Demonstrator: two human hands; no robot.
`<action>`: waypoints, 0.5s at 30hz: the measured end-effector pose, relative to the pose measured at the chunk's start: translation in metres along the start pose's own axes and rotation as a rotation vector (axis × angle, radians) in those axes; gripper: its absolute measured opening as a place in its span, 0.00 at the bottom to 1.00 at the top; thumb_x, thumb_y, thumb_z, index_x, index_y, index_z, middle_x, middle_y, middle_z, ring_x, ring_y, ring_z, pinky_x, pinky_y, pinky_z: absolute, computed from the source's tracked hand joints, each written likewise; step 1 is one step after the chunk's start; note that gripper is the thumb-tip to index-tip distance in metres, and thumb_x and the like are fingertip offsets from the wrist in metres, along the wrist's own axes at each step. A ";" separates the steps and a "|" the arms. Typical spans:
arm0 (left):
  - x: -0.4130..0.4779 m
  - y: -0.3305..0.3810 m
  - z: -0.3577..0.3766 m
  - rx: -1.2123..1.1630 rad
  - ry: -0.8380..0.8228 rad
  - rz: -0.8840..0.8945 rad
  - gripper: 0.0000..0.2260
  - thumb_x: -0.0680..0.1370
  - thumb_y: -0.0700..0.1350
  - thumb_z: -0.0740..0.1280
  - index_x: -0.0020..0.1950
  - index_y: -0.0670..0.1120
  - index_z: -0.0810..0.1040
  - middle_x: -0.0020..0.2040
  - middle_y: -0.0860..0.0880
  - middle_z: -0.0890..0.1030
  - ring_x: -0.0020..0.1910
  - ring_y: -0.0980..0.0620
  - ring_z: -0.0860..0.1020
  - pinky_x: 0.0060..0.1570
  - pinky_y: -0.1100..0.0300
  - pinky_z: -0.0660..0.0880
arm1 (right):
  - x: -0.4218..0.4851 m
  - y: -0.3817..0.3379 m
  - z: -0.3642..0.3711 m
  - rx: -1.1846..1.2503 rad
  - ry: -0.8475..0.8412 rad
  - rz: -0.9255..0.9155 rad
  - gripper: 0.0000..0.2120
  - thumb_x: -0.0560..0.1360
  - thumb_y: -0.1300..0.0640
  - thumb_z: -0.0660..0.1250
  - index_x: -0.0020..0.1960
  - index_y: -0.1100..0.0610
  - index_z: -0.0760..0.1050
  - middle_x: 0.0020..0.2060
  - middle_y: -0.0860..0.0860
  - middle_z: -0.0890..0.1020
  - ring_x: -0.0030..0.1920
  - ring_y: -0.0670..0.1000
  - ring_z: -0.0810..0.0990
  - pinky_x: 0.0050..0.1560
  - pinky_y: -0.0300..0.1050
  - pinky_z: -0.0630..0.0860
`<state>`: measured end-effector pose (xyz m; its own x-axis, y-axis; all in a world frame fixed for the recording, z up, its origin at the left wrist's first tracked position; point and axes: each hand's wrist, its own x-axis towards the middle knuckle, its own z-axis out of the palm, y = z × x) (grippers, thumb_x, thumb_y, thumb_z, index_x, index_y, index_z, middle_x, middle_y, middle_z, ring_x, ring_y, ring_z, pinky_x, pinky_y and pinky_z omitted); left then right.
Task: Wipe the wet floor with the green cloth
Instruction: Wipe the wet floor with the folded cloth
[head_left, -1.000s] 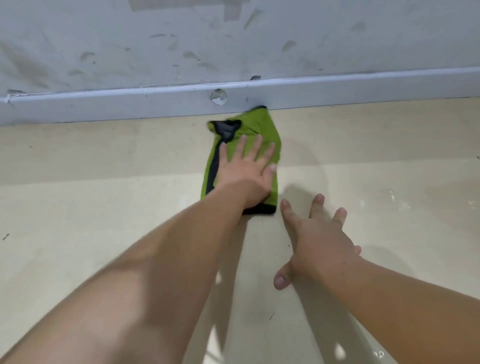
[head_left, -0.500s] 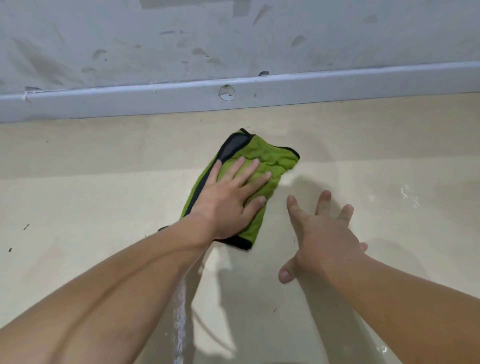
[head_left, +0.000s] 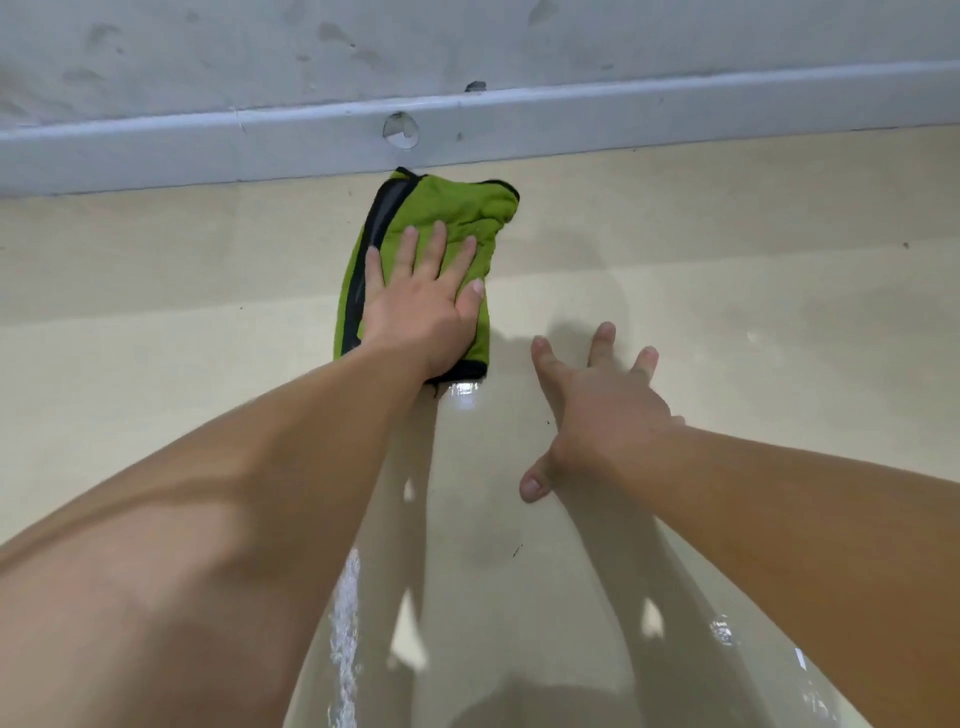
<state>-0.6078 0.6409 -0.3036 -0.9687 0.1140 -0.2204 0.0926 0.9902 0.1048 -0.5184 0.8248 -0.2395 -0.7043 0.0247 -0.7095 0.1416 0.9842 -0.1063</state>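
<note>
Green cloth (head_left: 447, 223) lies folded on floor (head_left: 156, 322), far edge touching baseboard (head_left: 675, 111). Our left hand (head_left: 421, 312) presses it flat, fingers spread, not gripping. Right hand (head_left: 597, 410) braces open on floor nearby. We're mid-wipe; next, pull cloth near, thru wet sheen (head_left: 345, 623) w/ steady pressure.

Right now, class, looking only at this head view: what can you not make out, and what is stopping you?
- Green cloth: its middle lies under the left hand.
- Floor under the right hand: covered by the palm, so contact is unclear.
- Both arms: cut off by the lower frame edges.
- Dark specks on the floor: too small to identify.
- Wet extent: glare shows only patches.
</note>
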 end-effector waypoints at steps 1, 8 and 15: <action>-0.012 0.007 0.004 -0.004 0.006 -0.010 0.27 0.85 0.61 0.39 0.84 0.60 0.42 0.86 0.52 0.40 0.84 0.46 0.37 0.79 0.35 0.37 | 0.001 0.001 0.002 -0.003 0.006 -0.006 0.74 0.52 0.37 0.86 0.75 0.28 0.31 0.79 0.49 0.26 0.78 0.70 0.30 0.65 0.84 0.61; -0.128 0.049 0.032 -0.050 0.058 -0.004 0.27 0.84 0.63 0.40 0.84 0.61 0.44 0.86 0.52 0.43 0.84 0.46 0.38 0.79 0.35 0.38 | -0.002 0.007 -0.002 -0.020 0.067 -0.044 0.75 0.48 0.33 0.84 0.78 0.32 0.35 0.81 0.51 0.35 0.78 0.74 0.35 0.68 0.76 0.67; -0.219 0.085 0.055 -0.041 0.007 -0.087 0.28 0.84 0.63 0.37 0.84 0.59 0.42 0.86 0.51 0.40 0.84 0.44 0.35 0.78 0.34 0.37 | -0.039 0.069 -0.014 0.205 0.227 -0.271 0.57 0.65 0.48 0.83 0.83 0.46 0.50 0.83 0.52 0.52 0.81 0.53 0.57 0.73 0.46 0.62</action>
<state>-0.3751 0.7044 -0.3000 -0.9744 0.0270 -0.2232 -0.0011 0.9922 0.1248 -0.4909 0.8946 -0.2090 -0.8677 -0.1700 -0.4672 0.0491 0.9058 -0.4208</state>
